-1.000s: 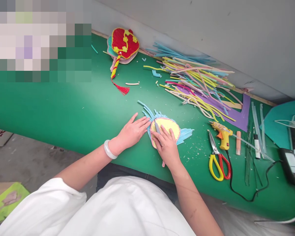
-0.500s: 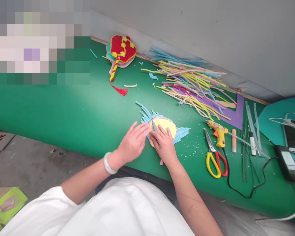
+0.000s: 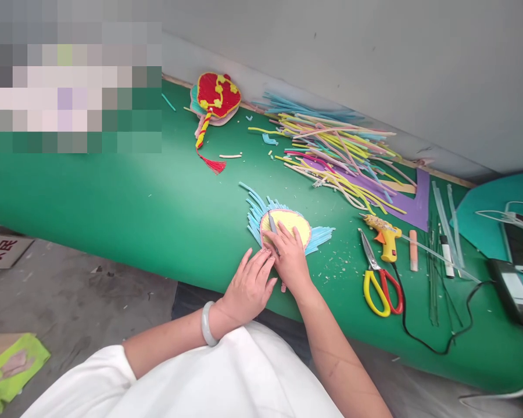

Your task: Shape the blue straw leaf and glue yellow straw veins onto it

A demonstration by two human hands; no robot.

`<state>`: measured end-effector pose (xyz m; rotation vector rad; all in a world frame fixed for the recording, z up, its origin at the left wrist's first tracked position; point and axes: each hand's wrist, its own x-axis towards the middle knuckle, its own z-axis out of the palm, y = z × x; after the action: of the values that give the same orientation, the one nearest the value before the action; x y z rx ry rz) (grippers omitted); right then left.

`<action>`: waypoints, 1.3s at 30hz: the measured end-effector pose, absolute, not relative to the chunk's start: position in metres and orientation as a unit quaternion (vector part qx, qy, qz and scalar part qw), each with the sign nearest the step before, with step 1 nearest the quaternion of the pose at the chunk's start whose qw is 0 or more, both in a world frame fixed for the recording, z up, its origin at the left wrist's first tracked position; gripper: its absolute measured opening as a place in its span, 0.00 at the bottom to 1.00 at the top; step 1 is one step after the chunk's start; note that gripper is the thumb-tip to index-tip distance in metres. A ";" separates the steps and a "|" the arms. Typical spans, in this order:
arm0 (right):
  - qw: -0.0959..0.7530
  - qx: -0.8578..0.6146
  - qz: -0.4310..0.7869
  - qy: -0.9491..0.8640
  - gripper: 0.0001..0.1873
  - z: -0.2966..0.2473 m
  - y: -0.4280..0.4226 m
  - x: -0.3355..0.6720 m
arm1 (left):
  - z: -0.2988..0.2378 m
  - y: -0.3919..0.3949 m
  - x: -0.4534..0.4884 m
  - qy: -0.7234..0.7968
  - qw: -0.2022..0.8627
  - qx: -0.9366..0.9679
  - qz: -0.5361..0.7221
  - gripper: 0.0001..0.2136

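Observation:
A fan-shaped craft piece (image 3: 294, 219) lies on the green table, with a yellow face, a pink rim and blue strips sticking out behind it. My right hand (image 3: 291, 260) rests over its lower part, closed around a slim grey pen-like tool (image 3: 272, 222) whose tip points toward the far rim. Whether it is a pen or another pointed tool is too small to tell. My left hand (image 3: 250, 285) lies at the near left edge of the piece, fingers stretched out and touching its lower rim. A short pink handle (image 3: 283, 287) shows below my right hand.
Scissors (image 3: 377, 278) and a yellow hot glue gun (image 3: 386, 235) lie to the right. Behind are piled coloured strips (image 3: 331, 136) and a purple sheet (image 3: 422, 200). A red fan (image 3: 215, 93) with a tassel lies at the back left. A black cable (image 3: 407, 325) runs along the right.
My left hand has moved down and toward me, from the left side of the yellow face to its near edge. My right hand stays on the piece with the grey tool.

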<state>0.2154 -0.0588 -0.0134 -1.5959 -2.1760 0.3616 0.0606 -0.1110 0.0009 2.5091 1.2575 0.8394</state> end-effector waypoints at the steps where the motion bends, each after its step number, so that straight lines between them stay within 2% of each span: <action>1: 0.211 -0.573 0.132 -0.781 0.17 -0.013 -0.059 0.215 | 0.001 -0.112 0.061 0.428 0.104 0.852 0.283 0.23; 9: 0.257 -0.562 0.172 -0.767 0.22 -0.011 -0.060 0.217 | -0.002 -0.115 0.064 0.438 0.093 0.856 0.257 0.24; 15: 0.299 -0.551 0.237 -0.743 0.22 -0.001 -0.060 0.223 | -0.003 -0.114 0.064 0.439 0.092 0.861 0.241 0.20; 22: 0.413 -0.603 0.210 -0.650 0.18 0.044 -0.068 0.247 | 0.005 -0.108 0.065 0.438 0.086 0.853 0.271 0.17; 25: 0.461 -0.608 0.187 -0.619 0.17 0.058 -0.072 0.258 | 0.009 -0.105 0.073 0.428 0.079 0.858 0.271 0.20; 29: 0.486 -0.605 0.172 -0.606 0.16 0.064 -0.072 0.267 | 0.014 -0.103 0.094 0.418 0.085 0.875 0.226 0.26; 34: 0.485 -0.620 0.188 -0.588 0.15 0.065 -0.064 0.264 | 0.014 -0.098 0.118 0.420 0.099 0.881 0.195 0.36; 39: 0.454 -0.594 0.227 -0.624 0.13 0.067 -0.049 0.252 | 0.003 -0.093 0.125 0.434 0.116 0.877 0.170 0.41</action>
<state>0.2520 -0.0494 0.0670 -1.4659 -1.5404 0.5595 0.1253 -0.0928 0.0030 2.5684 1.2719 0.4967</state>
